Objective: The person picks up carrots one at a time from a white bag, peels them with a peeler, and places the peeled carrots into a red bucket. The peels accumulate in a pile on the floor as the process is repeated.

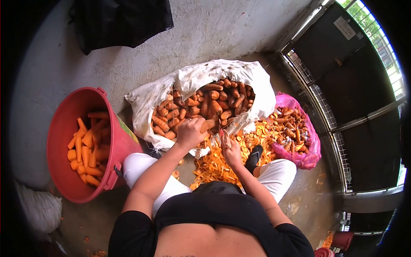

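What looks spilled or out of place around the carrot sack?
Carrot peelings lie heaped on the bare floor in front of the white sack, beside the pink bag rather than in it. A few stray bits lie near the red bucket.

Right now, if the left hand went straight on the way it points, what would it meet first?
Likely the heaped carrots in the white sack: the left hand, closed on a carrot, points into its open mouth. Depth is unclear, so the gap can't be judged.
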Demonstrator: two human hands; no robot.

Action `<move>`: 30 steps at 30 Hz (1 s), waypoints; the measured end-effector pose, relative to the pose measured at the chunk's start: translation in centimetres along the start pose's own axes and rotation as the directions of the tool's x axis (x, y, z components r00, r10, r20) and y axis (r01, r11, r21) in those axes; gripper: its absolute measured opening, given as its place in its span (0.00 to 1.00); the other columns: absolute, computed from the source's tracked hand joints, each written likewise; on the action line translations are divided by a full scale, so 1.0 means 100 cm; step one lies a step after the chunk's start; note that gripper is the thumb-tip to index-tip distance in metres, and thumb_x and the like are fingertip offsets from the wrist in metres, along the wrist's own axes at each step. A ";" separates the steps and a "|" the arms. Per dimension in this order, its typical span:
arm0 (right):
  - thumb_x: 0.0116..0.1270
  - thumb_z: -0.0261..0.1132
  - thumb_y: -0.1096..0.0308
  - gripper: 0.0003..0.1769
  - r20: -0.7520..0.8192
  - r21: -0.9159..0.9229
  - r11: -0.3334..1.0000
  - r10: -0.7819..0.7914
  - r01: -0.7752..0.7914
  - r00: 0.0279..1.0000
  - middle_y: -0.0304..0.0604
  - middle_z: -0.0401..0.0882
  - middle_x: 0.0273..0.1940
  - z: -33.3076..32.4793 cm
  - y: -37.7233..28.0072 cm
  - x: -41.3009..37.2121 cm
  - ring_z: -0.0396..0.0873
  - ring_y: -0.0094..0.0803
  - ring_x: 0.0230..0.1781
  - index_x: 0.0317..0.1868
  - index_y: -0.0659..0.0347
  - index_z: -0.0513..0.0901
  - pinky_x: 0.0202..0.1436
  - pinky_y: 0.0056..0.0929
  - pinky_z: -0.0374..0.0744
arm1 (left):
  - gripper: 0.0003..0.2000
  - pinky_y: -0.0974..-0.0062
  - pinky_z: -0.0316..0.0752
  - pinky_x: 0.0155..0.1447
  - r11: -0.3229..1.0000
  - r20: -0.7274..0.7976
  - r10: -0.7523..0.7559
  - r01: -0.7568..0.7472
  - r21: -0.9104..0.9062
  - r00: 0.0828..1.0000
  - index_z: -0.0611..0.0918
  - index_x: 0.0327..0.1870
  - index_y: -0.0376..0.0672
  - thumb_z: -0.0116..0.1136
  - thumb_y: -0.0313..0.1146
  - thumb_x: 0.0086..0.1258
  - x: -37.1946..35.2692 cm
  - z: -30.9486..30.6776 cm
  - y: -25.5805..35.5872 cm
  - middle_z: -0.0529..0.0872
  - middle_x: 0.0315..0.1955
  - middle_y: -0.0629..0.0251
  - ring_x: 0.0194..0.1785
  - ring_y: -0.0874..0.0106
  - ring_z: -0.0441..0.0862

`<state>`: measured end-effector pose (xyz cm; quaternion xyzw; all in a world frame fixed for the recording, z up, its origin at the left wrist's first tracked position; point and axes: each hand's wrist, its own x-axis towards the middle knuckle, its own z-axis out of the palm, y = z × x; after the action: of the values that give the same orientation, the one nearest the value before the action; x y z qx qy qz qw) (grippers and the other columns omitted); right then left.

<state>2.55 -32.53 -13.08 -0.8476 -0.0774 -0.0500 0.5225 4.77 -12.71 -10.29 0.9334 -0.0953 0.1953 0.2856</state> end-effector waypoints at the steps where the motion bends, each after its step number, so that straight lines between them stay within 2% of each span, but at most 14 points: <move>1: 0.74 0.56 0.59 0.18 0.079 0.056 0.985 0.156 -0.161 0.985 0.31 0.67 0.16 -0.001 0.006 -0.002 0.64 0.17 0.17 0.40 0.65 0.83 0.20 0.22 0.62 | 0.20 0.67 0.80 0.39 1.000 -0.007 -0.007 0.007 -0.031 1.000 0.82 0.44 0.45 0.71 0.37 0.47 -0.002 0.002 0.000 0.85 0.33 0.62 0.35 0.61 0.84; 6: 0.73 0.57 0.57 0.19 0.068 0.034 0.992 0.117 -0.120 0.991 0.31 0.68 0.16 -0.006 0.013 -0.013 0.65 0.18 0.17 0.36 0.66 0.83 0.21 0.24 0.63 | 0.21 0.65 0.80 0.40 0.988 0.051 -0.095 0.101 -0.120 0.994 0.83 0.45 0.43 0.69 0.41 0.49 -0.015 0.009 0.003 0.86 0.34 0.60 0.37 0.60 0.85; 10: 0.70 0.57 0.61 0.16 0.152 -0.129 0.967 0.237 -0.218 0.960 0.50 0.81 0.31 -0.018 0.009 -0.018 0.78 0.30 0.30 0.47 0.66 0.80 0.38 0.31 0.76 | 0.20 0.65 0.80 0.40 0.952 0.185 -0.210 0.244 -0.185 0.960 0.85 0.42 0.42 0.67 0.42 0.48 -0.020 0.014 0.008 0.87 0.30 0.58 0.35 0.61 0.85; 16: 0.68 0.59 0.61 0.15 0.160 -0.039 0.974 0.226 -0.223 0.961 0.51 0.80 0.29 -0.021 0.028 -0.029 0.79 0.33 0.29 0.46 0.66 0.80 0.38 0.30 0.75 | 0.19 0.71 0.78 0.35 0.833 0.448 -0.285 0.450 -0.322 0.847 0.85 0.38 0.40 0.68 0.42 0.47 -0.024 0.007 0.014 0.86 0.23 0.60 0.27 0.69 0.85; 18: 0.70 0.56 0.56 0.17 0.238 -0.353 0.935 0.131 -0.040 0.963 0.54 0.81 0.32 -0.025 0.039 -0.032 0.81 0.41 0.30 0.47 0.59 0.82 0.38 0.36 0.77 | 0.17 0.75 0.76 0.31 0.810 0.494 -0.267 0.471 -0.350 0.827 0.85 0.37 0.39 0.69 0.40 0.48 -0.027 0.013 0.009 0.85 0.21 0.63 0.23 0.73 0.83; 20: 0.70 0.54 0.52 0.18 0.399 -0.663 0.734 0.175 0.150 0.900 0.56 0.81 0.33 -0.025 0.094 -0.038 0.82 0.47 0.32 0.47 0.54 0.83 0.38 0.40 0.78 | 0.14 0.78 0.72 0.27 0.491 0.602 -0.161 0.592 -0.639 0.782 0.85 0.35 0.38 0.69 0.38 0.52 -0.021 0.007 0.015 0.83 0.19 0.65 0.21 0.77 0.80; 21: 0.71 0.50 0.49 0.20 0.421 -0.720 0.679 0.267 0.141 0.867 0.57 0.82 0.36 -0.035 0.128 -0.055 0.81 0.54 0.34 0.49 0.47 0.83 0.39 0.46 0.78 | 0.13 0.79 0.71 0.26 0.288 0.637 -0.093 0.633 -0.719 0.765 0.84 0.34 0.38 0.69 0.37 0.53 -0.022 0.002 0.015 0.82 0.19 0.67 0.20 0.79 0.78; 22: 0.73 0.49 0.55 0.18 0.503 -0.642 0.733 0.184 0.223 0.844 0.56 0.78 0.29 -0.051 0.134 -0.069 0.79 0.54 0.28 0.58 0.44 0.77 0.34 0.48 0.77 | 0.12 0.80 0.70 0.25 0.247 0.652 -0.086 0.650 -0.719 0.753 0.84 0.34 0.37 0.69 0.37 0.55 -0.022 -0.003 0.012 0.81 0.18 0.68 0.19 0.80 0.76; 24: 0.74 0.46 0.51 0.20 0.213 -0.682 0.709 0.426 -0.178 0.879 0.57 0.78 0.27 -0.057 0.161 -0.077 0.79 0.53 0.29 0.55 0.46 0.79 0.32 0.45 0.76 | 0.11 0.82 0.67 0.23 0.150 0.669 -0.074 0.671 -0.726 0.740 0.84 0.33 0.37 0.69 0.36 0.57 -0.021 -0.010 0.005 0.80 0.18 0.70 0.18 0.81 0.73; 25: 0.74 0.46 0.49 0.22 0.150 -0.637 0.732 0.424 -0.241 0.893 0.56 0.77 0.24 -0.057 0.159 -0.072 0.78 0.51 0.26 0.53 0.49 0.80 0.30 0.44 0.75 | 0.14 0.81 0.68 0.23 0.231 0.684 -0.109 0.687 -0.689 0.722 0.82 0.31 0.36 0.69 0.39 0.58 -0.021 -0.008 0.001 0.79 0.19 0.69 0.18 0.81 0.74; 26: 0.74 0.46 0.47 0.24 0.081 -0.584 0.751 0.431 -0.308 0.899 0.55 0.76 0.22 -0.058 0.159 -0.064 0.78 0.48 0.23 0.51 0.52 0.82 0.27 0.42 0.75 | 0.24 0.82 0.73 0.41 0.246 0.798 -0.017 0.776 -0.580 0.602 0.81 0.46 0.35 0.64 0.50 0.63 -0.019 -0.008 -0.005 0.83 0.33 0.62 0.35 0.75 0.81; 27: 0.72 0.51 0.46 0.25 0.100 -0.374 0.764 0.596 -0.525 0.796 0.50 0.73 0.19 -0.057 0.137 -0.055 0.73 0.37 0.15 0.49 0.57 0.82 0.20 0.35 0.70 | 0.26 0.80 0.75 0.44 0.138 0.781 -0.058 0.780 -0.611 0.622 0.79 0.48 0.36 0.60 0.54 0.66 -0.021 -0.001 -0.003 0.83 0.36 0.61 0.39 0.73 0.82; 28: 0.71 0.55 0.44 0.25 0.103 -0.224 0.764 0.636 -0.605 0.765 0.41 0.69 0.16 -0.053 0.111 -0.044 0.65 0.26 0.11 0.44 0.60 0.81 0.16 0.29 0.62 | 0.28 0.78 0.76 0.47 0.035 0.761 -0.104 0.767 -0.641 0.641 0.77 0.50 0.36 0.56 0.57 0.68 -0.019 0.009 -0.001 0.82 0.38 0.59 0.43 0.72 0.82; 30: 0.69 0.57 0.42 0.25 0.161 0.113 0.798 0.574 -0.592 0.803 0.33 0.68 0.16 -0.039 0.104 -0.029 0.63 0.22 0.12 0.38 0.59 0.79 0.16 0.24 0.58 | 0.28 0.75 0.77 0.51 -0.187 0.737 -0.094 0.715 -0.673 0.669 0.74 0.53 0.37 0.50 0.57 0.71 -0.016 0.025 -0.002 0.82 0.41 0.57 0.46 0.70 0.82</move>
<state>1.58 -40.83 -20.95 -0.7875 0.1530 0.1701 0.5724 4.13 -13.85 -12.96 0.4357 0.0605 -0.2558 0.8608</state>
